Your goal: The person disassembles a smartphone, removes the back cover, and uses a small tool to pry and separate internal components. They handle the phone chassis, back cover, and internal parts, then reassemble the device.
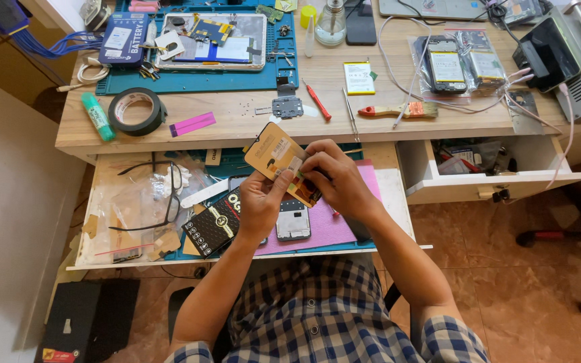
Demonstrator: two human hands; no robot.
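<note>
While my left hand [258, 202] grips the orange phone panel [278, 161], right hand [334, 178] fingers pinch its edge, above the open drawer [122, 202], desk [237, 121] beyond.

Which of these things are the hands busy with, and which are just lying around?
In hand:
- phone screen panel, gripped by the left hand
- right hand, its fingers picking at the panel

Lying about:
- black tape roll
- paintbrush
- red screwdriver
- green glue stick
- eyeglasses
- pink mat
</note>
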